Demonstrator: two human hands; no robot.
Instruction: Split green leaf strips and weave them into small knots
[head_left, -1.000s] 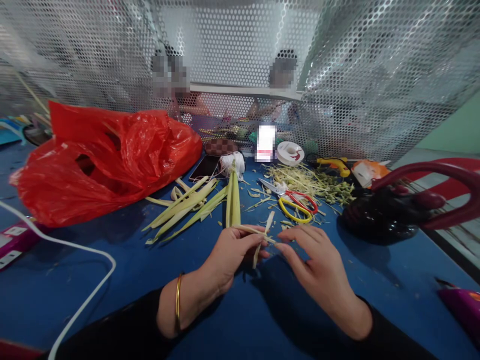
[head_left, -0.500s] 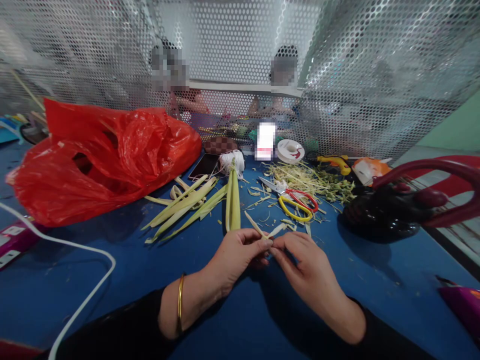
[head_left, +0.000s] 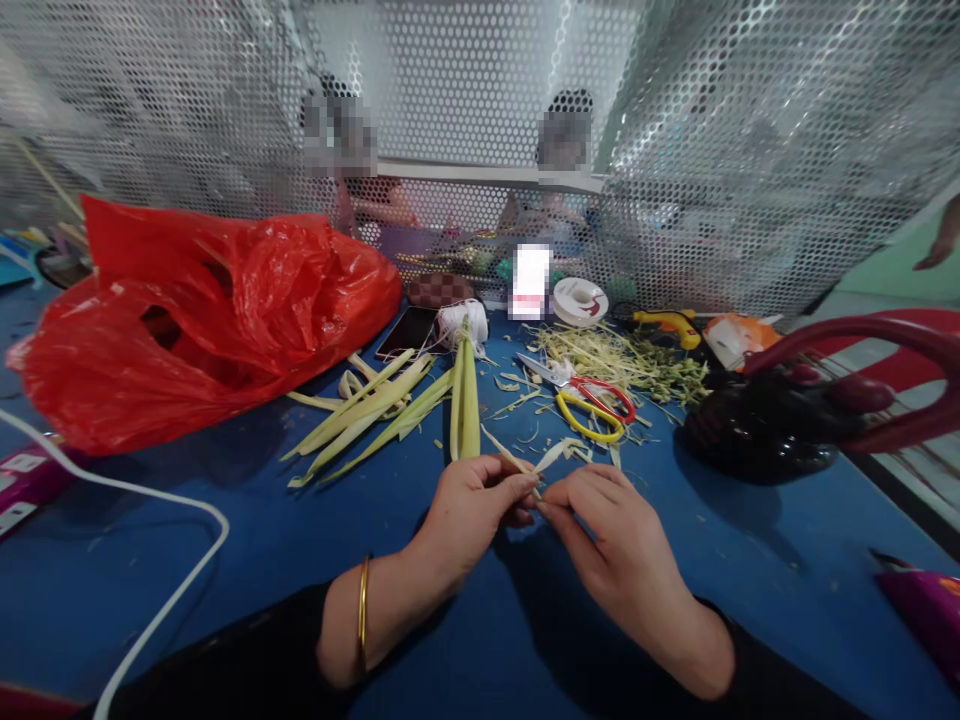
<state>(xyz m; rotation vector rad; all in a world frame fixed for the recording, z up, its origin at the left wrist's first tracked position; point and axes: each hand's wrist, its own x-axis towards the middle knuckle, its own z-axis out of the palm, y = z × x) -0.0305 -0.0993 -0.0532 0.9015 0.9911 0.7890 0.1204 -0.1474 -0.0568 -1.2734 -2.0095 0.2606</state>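
My left hand (head_left: 469,510) and my right hand (head_left: 607,530) meet above the blue table (head_left: 300,540), both pinching a thin pale leaf strip (head_left: 525,462) whose ends stick up between the fingertips. A gold bangle (head_left: 362,622) circles my left wrist. Just beyond the hands lie several long green-yellow leaf blades (head_left: 405,400). Red and yellow scissors (head_left: 589,405) rest among cut scraps a little further back.
A red plastic bag (head_left: 195,310) fills the left. A phone (head_left: 409,332), white string ball (head_left: 461,322), tape roll (head_left: 580,302) and glue gun (head_left: 667,325) lie behind. A dark bag with maroon handle (head_left: 780,425) stands right. A white cable (head_left: 165,500) crosses left. People sit beyond the mesh screen (head_left: 675,150).
My hands have drawn closer together and the strip, earlier stretched crosswise with a piece hanging down, is now folded short between my fingertips.
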